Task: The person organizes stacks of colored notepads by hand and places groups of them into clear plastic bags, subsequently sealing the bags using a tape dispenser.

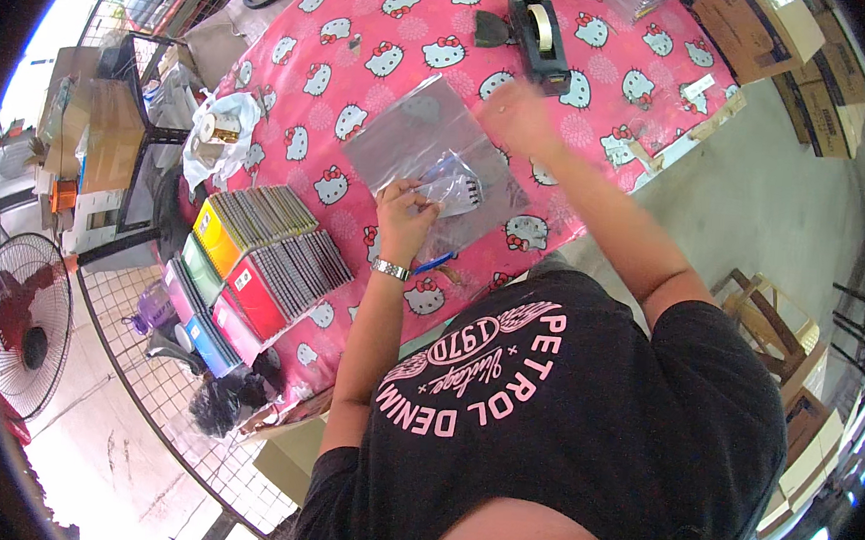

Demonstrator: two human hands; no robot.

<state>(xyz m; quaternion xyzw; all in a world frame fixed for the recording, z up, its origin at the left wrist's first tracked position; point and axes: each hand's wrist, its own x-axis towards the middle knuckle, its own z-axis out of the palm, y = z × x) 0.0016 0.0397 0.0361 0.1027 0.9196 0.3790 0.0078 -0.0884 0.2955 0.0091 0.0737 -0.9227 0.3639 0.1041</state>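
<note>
The left hand (pixel 403 213) holds a small clear bag (pixel 450 189) on the surface (pixel 606 82). The right hand (pixel 515 115) is blurred near the tape dispenser (pixel 539 32), its grip unclear. Taping looks next.

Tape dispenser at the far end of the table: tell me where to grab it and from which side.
Grip the black tape dispenser across its long flanks, about mid-body, coming down from above. It lies lengthwise on the pink tablecloth with the tape roll sitting in its top, so the narrow sides look like the easiest span. The right hand, blurred, is nearest; the left hand rests on the clear bag.
</note>
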